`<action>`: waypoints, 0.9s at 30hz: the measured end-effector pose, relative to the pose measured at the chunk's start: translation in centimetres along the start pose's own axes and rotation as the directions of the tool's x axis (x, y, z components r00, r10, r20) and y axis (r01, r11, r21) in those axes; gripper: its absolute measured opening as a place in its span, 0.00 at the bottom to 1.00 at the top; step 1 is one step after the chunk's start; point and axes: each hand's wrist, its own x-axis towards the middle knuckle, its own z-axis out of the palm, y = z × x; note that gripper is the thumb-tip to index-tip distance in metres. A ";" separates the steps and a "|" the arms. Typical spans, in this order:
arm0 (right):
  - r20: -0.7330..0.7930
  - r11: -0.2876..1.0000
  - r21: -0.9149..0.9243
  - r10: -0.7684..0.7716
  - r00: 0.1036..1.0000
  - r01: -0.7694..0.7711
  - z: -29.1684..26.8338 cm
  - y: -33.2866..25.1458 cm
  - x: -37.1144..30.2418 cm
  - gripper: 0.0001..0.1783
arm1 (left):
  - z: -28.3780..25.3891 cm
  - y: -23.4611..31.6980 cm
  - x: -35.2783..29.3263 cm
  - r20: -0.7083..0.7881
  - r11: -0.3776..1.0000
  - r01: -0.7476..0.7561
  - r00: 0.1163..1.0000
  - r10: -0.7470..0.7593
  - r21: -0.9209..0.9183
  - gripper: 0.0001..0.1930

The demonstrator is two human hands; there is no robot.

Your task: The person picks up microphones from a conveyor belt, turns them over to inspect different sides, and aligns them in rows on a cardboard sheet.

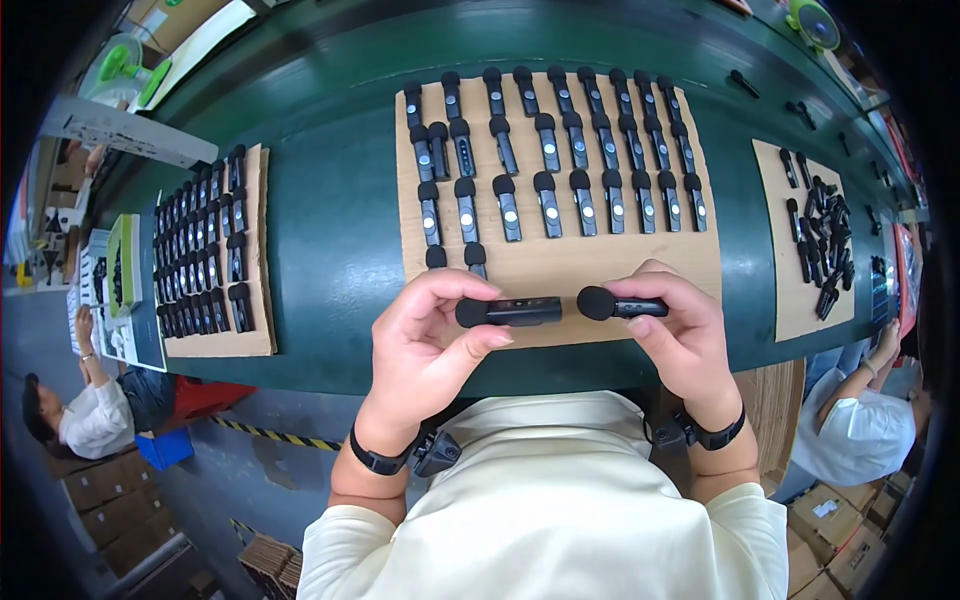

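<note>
Between the thumb and fingers of my left hand (425,330) is a small black clip-on microphone (525,311) with a round foam windscreen at its left end. My right hand (685,325) pinches a second black clip-on microphone (640,307), its foam end pointing left toward the first one. A narrow gap separates the two. Both are held level over the near edge of a cardboard sheet (560,262). On that sheet lie rows of like microphones (549,203), most with a pale round spot on the body. Two in the nearest row are partly behind my left hand.
Another cardboard sheet (262,250) with packed rows of microphones lies left on the green table (330,200). At right, a third sheet (790,310) bears a loose heap of them. Co-workers sit at both sides. A metal post (130,130) stands at far left.
</note>
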 end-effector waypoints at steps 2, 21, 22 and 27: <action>-0.025 0.995 -0.077 -0.058 0.998 0.056 0.1 0.3 0.0 0.15 | 0.1 0.3 0.0 -0.004 0.999 0.016 1.000 -0.016 0.036 0.17; -0.028 0.963 -0.161 -0.223 0.974 0.216 0.8 1.4 0.3 0.16 | 0.9 1.1 -0.4 -0.035 0.984 0.134 0.991 -0.131 0.121 0.16; -0.028 0.961 -0.164 -0.232 0.972 0.224 0.9 1.5 0.4 0.16 | 0.8 1.2 -0.4 -0.024 0.982 0.125 0.992 -0.123 0.139 0.16; -0.045 0.951 -0.185 -0.261 0.964 0.249 0.9 1.7 0.4 0.16 | 0.6 1.1 0.1 0.022 0.982 0.084 0.996 -0.089 0.172 0.15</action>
